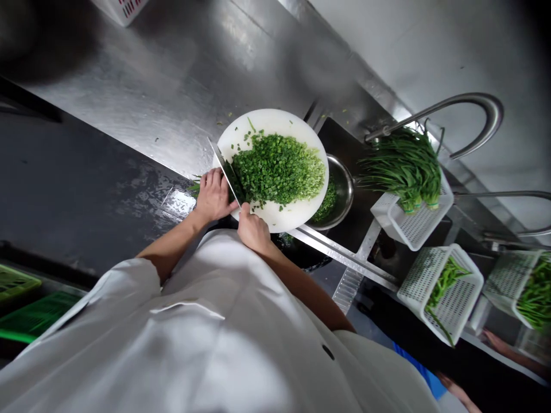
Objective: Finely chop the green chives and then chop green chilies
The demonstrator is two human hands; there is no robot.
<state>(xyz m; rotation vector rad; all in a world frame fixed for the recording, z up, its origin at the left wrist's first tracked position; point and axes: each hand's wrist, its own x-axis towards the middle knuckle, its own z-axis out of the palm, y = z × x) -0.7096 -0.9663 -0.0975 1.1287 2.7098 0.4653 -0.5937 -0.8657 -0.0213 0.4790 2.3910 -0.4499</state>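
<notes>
My right hand point(253, 228) is closed round the handle of a kitchen knife point(224, 172). The blade stands on edge at the left side of a round white cutting board point(267, 121). Beside the blade, my left hand point(213, 196) presses down with curled fingers on a bunch of green stalks, whose leafy ends point(196, 184) stick out to the left. The stalks under the palm are mostly hidden. Right of the knife, a broad heap of chopped greens point(278, 169) covers much of the board, turning paler toward its right end.
A metal bowl point(346, 195) with chopped greens sits partly under the board's right edge. Farther right, long green stalks point(404, 166) lie on a white basket point(407, 229) below a curved faucet point(477, 100). Green pods fill other baskets point(419, 275). Another person's hand point(458, 393) shows lower right.
</notes>
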